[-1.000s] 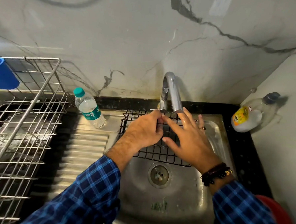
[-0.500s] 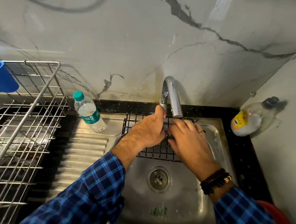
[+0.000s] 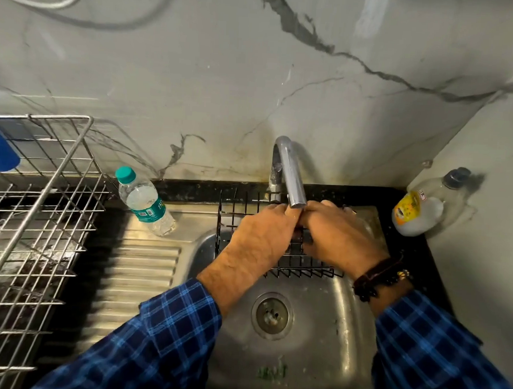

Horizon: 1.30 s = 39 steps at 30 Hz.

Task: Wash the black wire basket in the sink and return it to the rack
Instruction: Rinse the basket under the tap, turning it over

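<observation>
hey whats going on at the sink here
A person in a blue checked shirt is washing a black wire basket in a steel sink. Both hands are on the basket, right under the tap: the left hand and the right hand meet at its middle. Whether water is running cannot be told. The metal rack it goes back to stands at the left. A water bottle stands on the drainboard, and a soap bottle sits in the right corner.

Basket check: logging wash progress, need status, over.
Left hand and right hand both on the black wire basket, grip unclear. Basket in the sink, under the faucet. Rack at left, nothing in the way.
</observation>
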Tool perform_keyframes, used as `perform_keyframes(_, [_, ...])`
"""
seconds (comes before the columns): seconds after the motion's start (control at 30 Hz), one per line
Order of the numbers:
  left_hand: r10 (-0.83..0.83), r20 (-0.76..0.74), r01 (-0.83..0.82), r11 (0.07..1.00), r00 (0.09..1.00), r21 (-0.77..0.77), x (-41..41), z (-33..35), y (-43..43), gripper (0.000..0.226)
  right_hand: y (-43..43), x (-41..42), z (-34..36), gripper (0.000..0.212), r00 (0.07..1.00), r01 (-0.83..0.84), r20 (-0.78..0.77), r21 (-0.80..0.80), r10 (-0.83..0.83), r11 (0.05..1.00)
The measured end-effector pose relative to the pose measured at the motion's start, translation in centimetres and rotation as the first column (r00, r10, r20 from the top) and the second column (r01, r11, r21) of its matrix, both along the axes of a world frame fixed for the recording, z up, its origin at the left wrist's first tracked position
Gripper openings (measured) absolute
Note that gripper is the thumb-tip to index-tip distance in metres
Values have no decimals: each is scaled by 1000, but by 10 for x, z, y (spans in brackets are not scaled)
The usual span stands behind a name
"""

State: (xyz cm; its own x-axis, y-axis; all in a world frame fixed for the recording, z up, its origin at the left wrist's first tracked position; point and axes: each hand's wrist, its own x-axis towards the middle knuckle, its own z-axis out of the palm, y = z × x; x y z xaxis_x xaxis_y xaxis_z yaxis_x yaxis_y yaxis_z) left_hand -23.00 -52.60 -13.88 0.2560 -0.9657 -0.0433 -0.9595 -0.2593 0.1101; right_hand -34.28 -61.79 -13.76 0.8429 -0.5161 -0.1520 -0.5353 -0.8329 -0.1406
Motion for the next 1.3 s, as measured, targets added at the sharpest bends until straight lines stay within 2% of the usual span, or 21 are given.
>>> perform_keyframes(0.13, [38, 7, -38, 999, 999, 38, 0, -3, 14, 58, 5, 4, -2, 44, 996, -20, -90, 43, 23, 999])
perform_keyframes(0.2, [85, 19, -84, 996, 996, -37, 5, -4, 26, 50, 2, 3, -2, 37, 997, 18, -83, 153, -6, 988])
perform_keyframes(0.27, [104, -54, -109, 990, 993, -90, 15, -11, 35, 33, -2, 2, -1, 34, 999, 54, -18, 273, -51, 961])
perform_keyframes(0.33, [30, -120, -41, 995, 992, -90, 22, -19, 44, 29, -7, 4, -1, 37, 995, 83, 33, 331, -99, 940])
perform_keyframes(0.47, [-141, -176, 126, 988, 974, -92, 29, -27, 54, 38, -21, 2, 0, 49, 981, 176, 17, 336, -193, 925])
perform_keyframes(0.6, [-109, -67, 103, 990, 992, -96, 26, -19, 56, 63, -36, -4, 11, 49, 978, 170, 37, 415, -204, 894])
perform_keyframes(0.67, [-75, 8, 76, 996, 997, -49, 19, -12, 51, 71, -37, -1, 15, 48, 978, 146, 67, 444, -196, 884])
perform_keyframes(0.9, [129, 70, -139, 978, 989, 159, -7, -5, 37, 70, -33, 11, 14, 50, 990, 78, 82, 376, -117, 923])
perform_keyframes(1.03, [157, 66, -169, 953, 985, 252, -11, -4, 37, 74, -27, 12, 16, 66, 988, 93, 82, 355, -130, 930])
perform_keyframes(1.13, [172, 13, -165, 923, 985, 347, -13, -4, 35, 76, -15, 12, 16, 69, 992, 80, 74, 252, -102, 964])
perform_keyframes(1.2, [159, -33, -137, 926, 987, 351, -11, -6, 37, 72, -10, 11, 12, 65, 995, 52, 73, 179, -66, 983])
perform_keyframes(1.3, [95, -49, -79, 964, 994, 253, -4, -8, 46, 56, -11, 4, 1, 59, 988, 53, 129, 210, -81, 976])
